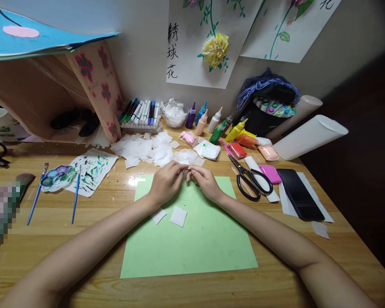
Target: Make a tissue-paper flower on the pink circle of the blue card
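My left hand (167,179) and my right hand (204,179) meet above the far edge of a light green paper sheet (192,244) on the wooden table. Both hands pinch a small white tissue piece (188,168) between their fingertips. Two loose white tissue squares (179,216) lie on the green sheet just below my left wrist. A pile of white tissue squares (150,149) is spread on the table just beyond my hands.
Black scissors (252,179), a pink block and a black phone (300,194) lie to the right. Paint bottles (211,122), markers (141,112) and a bowl stand at the back. A palette (57,176), two brushes and a stained paper lie left. White rolls (309,137) rest far right.
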{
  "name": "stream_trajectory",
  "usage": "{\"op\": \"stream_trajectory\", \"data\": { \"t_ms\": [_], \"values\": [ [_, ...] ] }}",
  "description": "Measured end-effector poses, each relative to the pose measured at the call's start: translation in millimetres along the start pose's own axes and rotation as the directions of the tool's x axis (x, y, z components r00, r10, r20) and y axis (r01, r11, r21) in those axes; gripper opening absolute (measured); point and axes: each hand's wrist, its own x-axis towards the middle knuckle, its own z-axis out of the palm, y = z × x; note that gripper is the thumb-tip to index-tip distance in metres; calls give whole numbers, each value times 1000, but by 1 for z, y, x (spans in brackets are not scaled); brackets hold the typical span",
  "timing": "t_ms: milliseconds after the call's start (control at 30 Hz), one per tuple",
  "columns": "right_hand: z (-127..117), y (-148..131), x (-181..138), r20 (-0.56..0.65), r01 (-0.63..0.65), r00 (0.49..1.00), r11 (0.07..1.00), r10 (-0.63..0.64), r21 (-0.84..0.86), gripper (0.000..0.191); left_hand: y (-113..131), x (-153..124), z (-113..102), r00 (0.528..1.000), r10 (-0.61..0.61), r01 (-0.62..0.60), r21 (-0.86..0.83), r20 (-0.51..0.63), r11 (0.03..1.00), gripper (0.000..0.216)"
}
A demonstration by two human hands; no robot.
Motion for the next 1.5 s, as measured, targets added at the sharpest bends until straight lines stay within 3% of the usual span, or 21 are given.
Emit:
{"op": "stream_trajectory", "data": {
  "t_ms": [167,367,633,800,1267,1500],
  "values": [
    [-1,0,1,39,-45,998,998,43,39,28,-1,1,-1,993,-53,58,48,-101,997,14],
    [-1,-7,1,62,2,998,998,2,-58,29,-3,1,0,991,-74,79,49,-111,996,14],
    [0,-3,-1,24,-56,998,994,59,-93,21,-5,6,1,956,-294,283,-308,12,908,15],
    [0,1,-1,6,-54,998,994,55,-98,20,-7,8,2,932,-360,349,-401,51,847,16],
    [-1,0,0,0,-64,998,995,65,-79,21,-7,8,3,922,-380,376,-409,74,832,18],
    [-1,-3,0,-19,-26,1000,997,25,-75,24,-1,3,1,979,-201,197,-173,-8,965,18]
  ]
}}
